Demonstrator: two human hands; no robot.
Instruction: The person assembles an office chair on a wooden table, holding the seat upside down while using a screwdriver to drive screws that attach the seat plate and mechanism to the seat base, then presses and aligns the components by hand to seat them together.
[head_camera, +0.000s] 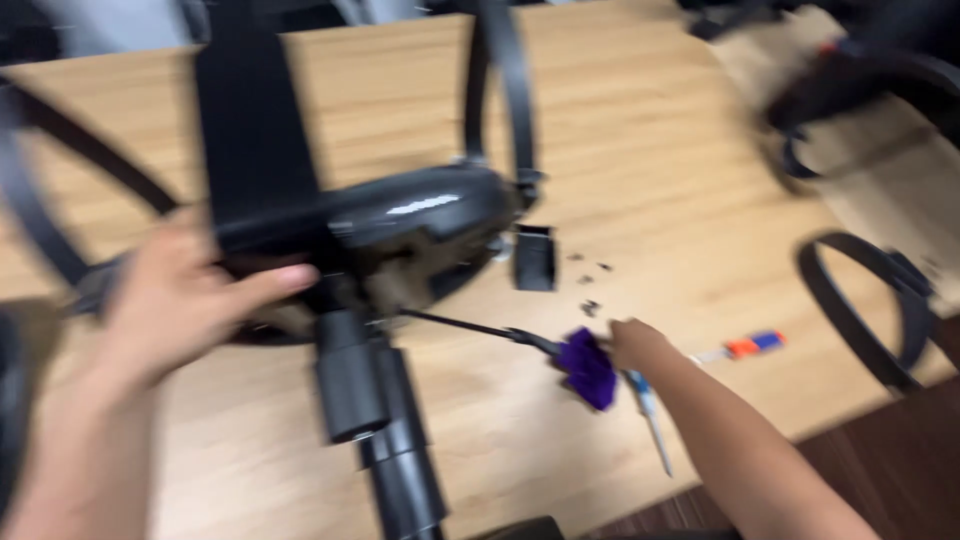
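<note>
Left hand steadies black device; right hand, grip closed on purple-handled screwdriver, drives its tip in. Loose screws beyond it could scatter off the surface.

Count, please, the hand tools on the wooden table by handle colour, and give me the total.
Purple handle (screwdriver gripped by the right hand): 1
Orange and blue handle (tool lying on the table): 1
White and blue handle (tool near the table edge): 1
Total: 3
The picture is blurred, so smaller tools could be missed.
</note>
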